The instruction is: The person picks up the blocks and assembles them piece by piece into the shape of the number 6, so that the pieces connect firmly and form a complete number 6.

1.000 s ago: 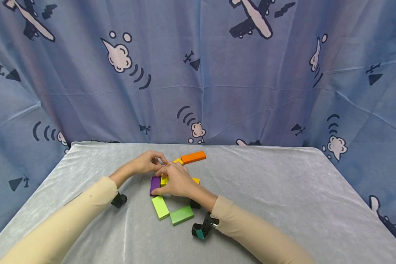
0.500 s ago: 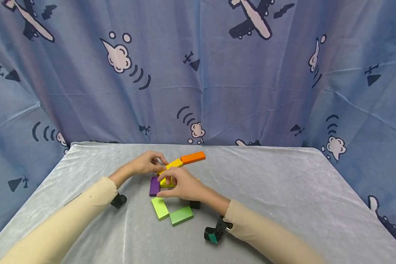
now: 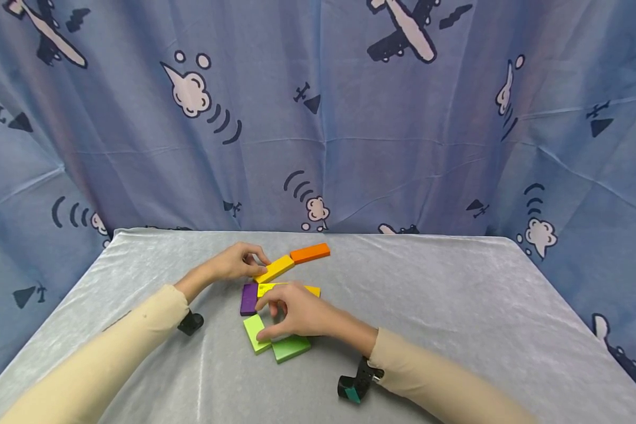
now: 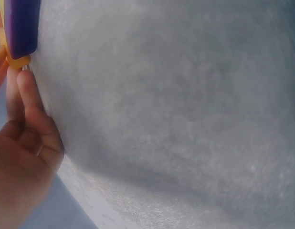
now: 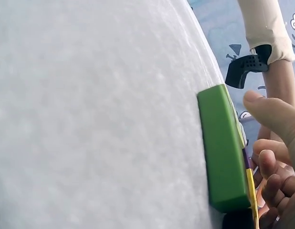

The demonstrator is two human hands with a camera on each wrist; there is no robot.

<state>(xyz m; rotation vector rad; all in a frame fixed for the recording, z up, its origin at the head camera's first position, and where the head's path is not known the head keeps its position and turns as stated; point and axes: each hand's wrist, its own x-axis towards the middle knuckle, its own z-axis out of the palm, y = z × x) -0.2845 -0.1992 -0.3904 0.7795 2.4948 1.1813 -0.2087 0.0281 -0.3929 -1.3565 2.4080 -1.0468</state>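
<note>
My left hand (image 3: 238, 262) pinches the near-left end of an amber-yellow block (image 3: 277, 268), which lies on the cloth. An orange block (image 3: 310, 252) meets its far end. Below the left hand lies a purple block (image 3: 248, 299), beside a bright yellow piece (image 3: 314, 290) partly covered by my right hand. The right hand (image 3: 307, 309) hovers with thumb and fingers spread in a loose curve, holding nothing. Under its thumb lies a lime block (image 3: 253, 328), whose lower end is close to a green block (image 3: 291, 350). In the right wrist view, a black piece (image 5: 237, 220) adjoins the green block.
A pale grey velvety cloth (image 3: 429, 318) covers the table. Behind it hangs a blue curtain (image 3: 350, 118) printed with planes and clouds. Black wrist cameras hang below both sleeves, the right one (image 3: 357, 383) low over the cloth.
My right hand has drawn back from the amber-yellow and purple blocks toward the lime and green ones, uncovering the amber-yellow block. The left hand has stayed in place.
</note>
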